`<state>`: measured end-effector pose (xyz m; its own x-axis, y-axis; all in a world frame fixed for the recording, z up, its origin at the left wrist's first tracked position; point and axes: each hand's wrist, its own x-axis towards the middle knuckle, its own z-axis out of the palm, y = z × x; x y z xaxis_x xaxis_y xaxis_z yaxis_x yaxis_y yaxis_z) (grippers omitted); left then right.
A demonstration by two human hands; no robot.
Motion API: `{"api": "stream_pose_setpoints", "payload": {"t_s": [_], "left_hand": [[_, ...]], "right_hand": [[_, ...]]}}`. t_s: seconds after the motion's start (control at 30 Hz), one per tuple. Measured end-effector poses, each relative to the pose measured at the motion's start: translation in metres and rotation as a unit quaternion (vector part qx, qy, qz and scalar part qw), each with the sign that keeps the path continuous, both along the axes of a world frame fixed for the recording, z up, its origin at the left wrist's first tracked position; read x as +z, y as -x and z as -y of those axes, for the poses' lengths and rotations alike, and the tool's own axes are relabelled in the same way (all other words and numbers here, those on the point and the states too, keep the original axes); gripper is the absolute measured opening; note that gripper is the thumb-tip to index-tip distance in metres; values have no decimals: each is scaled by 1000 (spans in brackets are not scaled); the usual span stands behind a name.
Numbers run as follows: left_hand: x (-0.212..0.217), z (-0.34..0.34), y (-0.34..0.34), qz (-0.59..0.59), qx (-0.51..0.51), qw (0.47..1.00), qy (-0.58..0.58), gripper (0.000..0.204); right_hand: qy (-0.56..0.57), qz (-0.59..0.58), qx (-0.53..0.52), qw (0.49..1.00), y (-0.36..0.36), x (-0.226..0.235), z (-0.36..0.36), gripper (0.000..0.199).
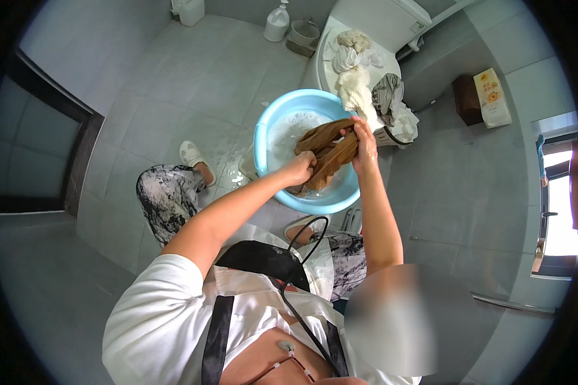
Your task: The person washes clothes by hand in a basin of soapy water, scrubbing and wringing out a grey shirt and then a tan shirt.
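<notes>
A wet brown cloth garment (pixel 328 154) is stretched between my hands over a light blue round basin (pixel 261 149). My left hand (pixel 298 169) is closed in a fist on the garment's near left part. On the right, my right hand (pixel 365 146) grips the upper end, its fingers and thumb around the fabric near the basin's rim. Foamy, soapy water (pixel 286 131) lies in the basin, and the lower folds of the garment hang down into it. Which kind of garment it is, I cannot tell.
Cream and white cloths (pixel 355 90) and a grey garment (pixel 387 97) lie on and beside the white toilet (pixel 380 22). A white pump bottle (pixel 277 24) and a small bucket (pixel 304 33) stand behind. A tissue pack (pixel 492 97) sits at the right wall.
</notes>
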<state>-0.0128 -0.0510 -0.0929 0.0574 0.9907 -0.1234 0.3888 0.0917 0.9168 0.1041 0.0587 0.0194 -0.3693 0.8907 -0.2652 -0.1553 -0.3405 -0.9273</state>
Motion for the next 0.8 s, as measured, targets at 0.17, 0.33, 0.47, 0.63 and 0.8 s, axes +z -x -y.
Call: {"api": "stream_pose_setpoints", "payload": {"t_s": [0.17, 0.33, 0.47, 0.63, 0.8], "left_hand": [[-26, -9, -12, -81, -22, 996, 15, 45], [-4, -11, -16, -186, -119, 972, 79, 72], [-7, -17, -23, -215, -149, 957, 127, 65], [-18, -15, -23, -276, -140, 949, 62, 47], [-9, -13, -19, -173, -174, 962, 118, 36]], "right_hand": [[6, 157, 10, 988, -33, -63, -15, 26], [-237, 531, 205, 787, -30, -93, 1, 39], [-236, 614, 266, 705, -29, -145, -9, 31], [-270, 714, 305, 570, -21, -165, -16, 29], [-246, 651, 179, 695, -22, -116, -15, 29]]}}
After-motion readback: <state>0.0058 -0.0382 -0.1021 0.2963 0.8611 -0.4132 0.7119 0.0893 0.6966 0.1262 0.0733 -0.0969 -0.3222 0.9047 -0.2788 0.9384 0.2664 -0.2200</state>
